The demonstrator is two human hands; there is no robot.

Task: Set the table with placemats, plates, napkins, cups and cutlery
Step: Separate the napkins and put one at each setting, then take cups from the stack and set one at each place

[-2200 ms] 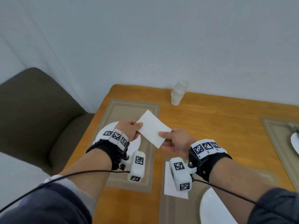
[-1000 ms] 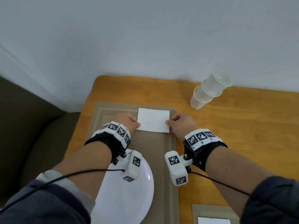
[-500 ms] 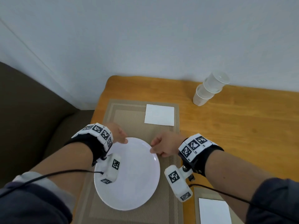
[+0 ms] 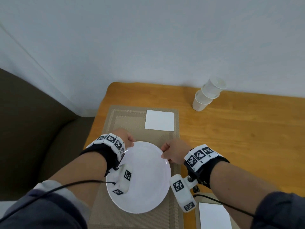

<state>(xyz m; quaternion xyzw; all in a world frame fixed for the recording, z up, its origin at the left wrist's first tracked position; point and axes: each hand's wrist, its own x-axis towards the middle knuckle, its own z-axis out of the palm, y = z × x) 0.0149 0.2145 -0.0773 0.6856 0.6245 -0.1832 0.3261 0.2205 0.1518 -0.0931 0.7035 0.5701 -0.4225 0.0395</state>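
A round white plate lies on a beige woven placemat at the table's left end. My left hand grips the plate's far left rim. My right hand grips its far right rim, fingers curled over the edge. A white folded napkin lies flat on the placemat's far right corner, beyond the plate and apart from both hands. A stack of white paper cups leans at the back of the table near the wall.
The wooden table ends just left of the placemat, where a dark brown chair stands. A second placemat with a white napkin shows at the bottom right. A pale wall runs behind the table.
Both hands let go of the napkin on the placemat's far corner, drew back toward me and closed on the plate's rim. The plate now sits slightly farther along the placemat.
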